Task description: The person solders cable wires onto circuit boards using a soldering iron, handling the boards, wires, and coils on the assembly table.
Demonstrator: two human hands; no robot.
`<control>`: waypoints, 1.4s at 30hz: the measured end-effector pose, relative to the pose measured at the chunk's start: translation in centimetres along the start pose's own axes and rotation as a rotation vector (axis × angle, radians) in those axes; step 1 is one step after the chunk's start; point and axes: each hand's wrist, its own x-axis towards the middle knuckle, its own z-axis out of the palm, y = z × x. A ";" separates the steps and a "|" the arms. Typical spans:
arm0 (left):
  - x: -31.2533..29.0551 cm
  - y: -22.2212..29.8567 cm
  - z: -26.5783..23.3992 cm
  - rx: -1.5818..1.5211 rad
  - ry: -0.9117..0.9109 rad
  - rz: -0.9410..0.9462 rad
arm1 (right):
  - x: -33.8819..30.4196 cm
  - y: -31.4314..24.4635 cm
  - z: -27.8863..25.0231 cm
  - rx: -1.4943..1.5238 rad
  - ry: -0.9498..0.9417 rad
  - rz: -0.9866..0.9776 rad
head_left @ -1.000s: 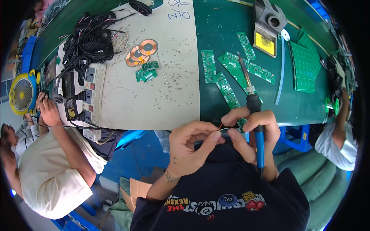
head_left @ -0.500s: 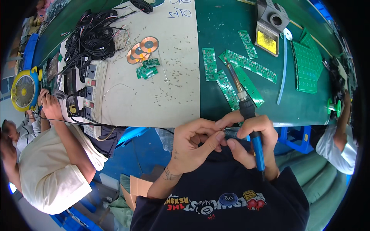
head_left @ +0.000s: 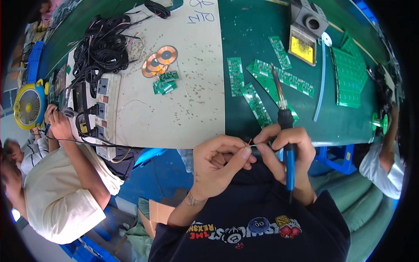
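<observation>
Just past the table's front edge, my left hand [head_left: 220,163] is closed, thumb and forefinger pinching thin wires [head_left: 250,143]; a red strand and a pale one show at the fingertips. My right hand [head_left: 302,146] holds a soldering iron [head_left: 286,120] with a black grip and blue handle, its tip pointing up and away over the boards. The thumb and forefinger of that same hand meet at the pale strand, close to my left fingertips. Beyond them, several narrow green circuit boards [head_left: 256,105] lie on the green mat [head_left: 262,17].
Copper coils [head_left: 166,55] and small green boards [head_left: 165,87] lie on the white surface. Black cables [head_left: 102,50] and a power strip [head_left: 102,111] are at left. An iron stand with yellow sponge [head_left: 302,50], stacked panels [head_left: 347,78] and a solder spool [head_left: 379,123] are at right. A co-worker [head_left: 65,187] sits left.
My right thumb and forefinger have closed in on the wire at my left fingertips. The soldering iron has swung more upright, its tip shifting right. A red strand now shows.
</observation>
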 end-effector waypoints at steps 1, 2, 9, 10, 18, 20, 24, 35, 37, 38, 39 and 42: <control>0.1 0.0 0.0 -0.018 0.005 0.024 | 0.1 0.1 0.1 -0.001 0.016 0.012; 0.2 0.0 0.0 -0.015 0.008 0.005 | 0.3 0.3 0.1 -0.013 -0.012 -0.009; 0.7 -0.4 0.1 0.002 -0.019 0.005 | 0.6 0.8 0.5 0.006 0.034 -0.048; 0.6 -0.5 0.2 0.000 -0.016 -0.001 | 0.5 0.7 0.4 0.016 0.030 -0.045; 0.1 -0.7 0.5 -0.047 0.035 0.044 | 0.0 0.4 0.3 0.013 0.011 -0.026; 0.2 -0.7 0.5 -0.041 0.041 0.051 | 0.0 0.5 0.3 -0.006 0.007 -0.033; 0.2 -0.4 0.4 0.014 0.053 0.049 | 0.1 0.8 0.3 -0.030 0.009 -0.053; 0.1 -0.1 0.1 0.125 0.065 -0.001 | 1.0 -0.3 -0.3 -0.180 -0.079 -0.104; 0.2 -0.3 0.1 0.147 0.061 0.010 | 1.2 -0.4 -0.3 -0.231 -0.115 -0.143; 0.3 -0.4 0.1 0.131 0.065 0.020 | 1.2 -0.4 -0.3 -0.264 -0.093 -0.186; 0.3 -0.5 0.1 0.114 0.069 0.027 | 1.2 -0.5 -0.1 -0.296 -0.071 -0.227; 0.2 -0.8 0.4 0.078 0.078 0.030 | 0.7 -0.5 0.2 -0.363 -0.025 -0.296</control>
